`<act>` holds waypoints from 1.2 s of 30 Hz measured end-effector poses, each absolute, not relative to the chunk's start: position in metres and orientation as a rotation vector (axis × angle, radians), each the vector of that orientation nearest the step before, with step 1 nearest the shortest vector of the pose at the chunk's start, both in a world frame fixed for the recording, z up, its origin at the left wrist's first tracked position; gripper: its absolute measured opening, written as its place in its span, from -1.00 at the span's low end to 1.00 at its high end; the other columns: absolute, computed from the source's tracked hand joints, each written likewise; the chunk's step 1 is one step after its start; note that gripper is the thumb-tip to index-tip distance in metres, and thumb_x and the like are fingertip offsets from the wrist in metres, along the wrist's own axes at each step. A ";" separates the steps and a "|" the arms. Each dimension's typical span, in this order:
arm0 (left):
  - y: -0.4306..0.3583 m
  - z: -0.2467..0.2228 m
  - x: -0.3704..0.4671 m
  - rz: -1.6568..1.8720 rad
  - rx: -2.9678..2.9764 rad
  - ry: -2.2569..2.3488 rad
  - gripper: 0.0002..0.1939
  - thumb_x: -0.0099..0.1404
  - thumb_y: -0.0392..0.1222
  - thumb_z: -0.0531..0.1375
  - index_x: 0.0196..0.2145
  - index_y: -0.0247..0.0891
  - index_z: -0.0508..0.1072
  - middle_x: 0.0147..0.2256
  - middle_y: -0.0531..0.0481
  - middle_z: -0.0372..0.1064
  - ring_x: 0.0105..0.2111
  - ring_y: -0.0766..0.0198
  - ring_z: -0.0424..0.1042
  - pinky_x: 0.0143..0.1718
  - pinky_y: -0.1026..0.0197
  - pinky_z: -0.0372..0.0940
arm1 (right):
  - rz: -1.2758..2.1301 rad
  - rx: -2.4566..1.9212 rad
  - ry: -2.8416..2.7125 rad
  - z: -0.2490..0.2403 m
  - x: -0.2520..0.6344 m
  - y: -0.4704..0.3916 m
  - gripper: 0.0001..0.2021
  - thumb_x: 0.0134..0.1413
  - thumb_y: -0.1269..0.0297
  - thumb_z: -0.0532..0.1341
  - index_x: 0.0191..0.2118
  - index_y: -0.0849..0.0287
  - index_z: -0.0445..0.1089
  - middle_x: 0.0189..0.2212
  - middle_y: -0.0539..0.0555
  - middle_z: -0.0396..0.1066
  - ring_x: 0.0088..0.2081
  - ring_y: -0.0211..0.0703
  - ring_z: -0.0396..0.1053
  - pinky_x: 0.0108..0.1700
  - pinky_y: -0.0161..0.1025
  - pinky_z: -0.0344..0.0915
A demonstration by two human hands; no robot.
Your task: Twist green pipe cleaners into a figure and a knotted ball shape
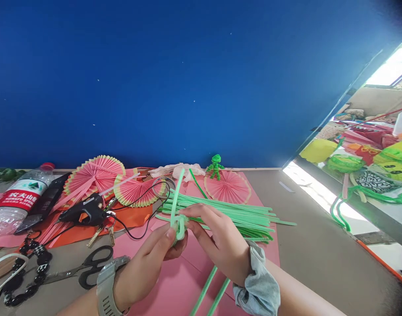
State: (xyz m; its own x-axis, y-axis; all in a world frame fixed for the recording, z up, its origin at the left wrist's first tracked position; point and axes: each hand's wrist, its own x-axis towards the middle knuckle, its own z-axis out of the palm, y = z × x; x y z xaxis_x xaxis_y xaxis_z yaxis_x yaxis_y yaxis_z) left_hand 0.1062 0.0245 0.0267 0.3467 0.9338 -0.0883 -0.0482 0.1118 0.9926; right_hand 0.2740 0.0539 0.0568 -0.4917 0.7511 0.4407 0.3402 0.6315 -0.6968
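Observation:
Between my hands is a light green pipe cleaner [176,193], coiled at the bottom, with one straight end standing up. My left hand [157,248], with a grey watch on its wrist, is closed on the coiled part. The thumb and fingers of my right hand [217,239] pinch the coil from the right. Behind my right hand lies a bundle of green pipe cleaners [233,213] on pink paper [174,285]. Two more green strands [204,292] stretch toward me below my right wrist. A small green pipe-cleaner figure [215,167] stands upright at the back.
At the left are a plastic bottle [21,197], a black glue gun [85,210], keys [111,235], black scissors [92,265] and a beaded strap [41,267]. Pink paper fans [94,177] lie along the blue panel [174,87]. Green yarn [372,193] and round ornaments are at the right.

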 end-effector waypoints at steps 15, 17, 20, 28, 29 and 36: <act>0.021 0.032 0.104 0.951 1.307 1.005 -0.65 0.33 0.01 -0.11 -0.53 -0.22 0.17 -0.55 0.11 -0.01 -0.54 0.35 -0.03 -0.49 0.28 0.05 | 0.948 -0.663 -1.990 0.060 0.275 0.061 -0.93 0.19 0.35 0.06 -0.32 0.16 0.22 -0.41 -0.01 0.27 -0.34 -0.29 0.27 -0.25 -0.32 0.26; 0.022 0.033 0.104 0.964 1.301 1.013 -0.65 0.32 0.02 -0.09 -0.53 -0.22 0.17 -0.54 0.11 0.00 -0.54 0.35 -0.04 -0.50 0.27 0.04 | 0.866 -0.647 -2.023 0.063 0.280 0.064 -0.94 0.20 0.37 0.03 -0.26 0.15 0.23 -0.34 0.03 0.28 -0.27 -0.24 0.28 -0.20 -0.27 0.27; 0.025 0.036 0.102 0.889 1.271 0.960 -0.67 0.31 0.01 -0.06 -0.51 -0.23 0.18 -0.54 0.12 -0.01 -0.55 0.36 -0.07 -0.51 0.26 -0.02 | 0.368 -0.721 -2.057 0.068 0.289 0.069 -0.79 0.16 0.47 0.03 -0.09 0.13 0.18 -0.16 0.13 0.25 -0.06 -0.13 0.22 -0.03 -0.12 0.20; 0.036 0.035 0.102 0.787 0.933 0.463 -0.60 0.36 0.00 -0.22 -0.47 -0.26 0.18 -0.60 0.18 -0.17 -0.62 0.40 -0.22 -0.57 0.25 -0.21 | 0.051 -0.871 -2.558 0.054 0.297 0.086 -0.82 0.21 0.40 -0.05 -0.14 0.17 0.24 -0.26 0.10 0.41 -0.16 -0.07 0.31 -0.07 -0.05 0.18; 0.038 0.034 0.102 0.835 0.866 0.453 -0.60 0.37 -0.01 -0.23 -0.47 -0.26 0.19 -0.61 0.19 -0.19 -0.63 0.40 -0.24 -0.57 0.26 -0.21 | 0.131 -0.899 -2.593 0.052 0.296 0.087 -0.81 0.23 0.40 -0.08 -0.20 0.18 0.25 -0.34 0.08 0.40 -0.27 -0.13 0.33 -0.18 -0.14 0.24; 0.045 0.030 0.099 0.886 0.651 0.444 -0.60 0.38 -0.05 -0.21 -0.46 -0.29 0.23 -0.62 0.20 -0.20 -0.64 0.42 -0.26 -0.59 0.30 -0.21 | 0.135 -0.958 -2.429 0.045 0.286 0.079 -0.74 0.14 0.30 0.07 -0.05 0.23 0.16 -0.14 0.21 0.24 -0.12 -0.04 0.25 -0.13 -0.13 0.25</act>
State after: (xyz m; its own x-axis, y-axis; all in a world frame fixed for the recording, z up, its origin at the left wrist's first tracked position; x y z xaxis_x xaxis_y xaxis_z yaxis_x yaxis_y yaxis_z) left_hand 0.0990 0.0446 0.0304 0.5634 0.8211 -0.0909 -0.5644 0.4629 0.6835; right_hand 0.2856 0.0794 0.0449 -0.6141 0.6606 0.4318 0.6087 0.7447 -0.2736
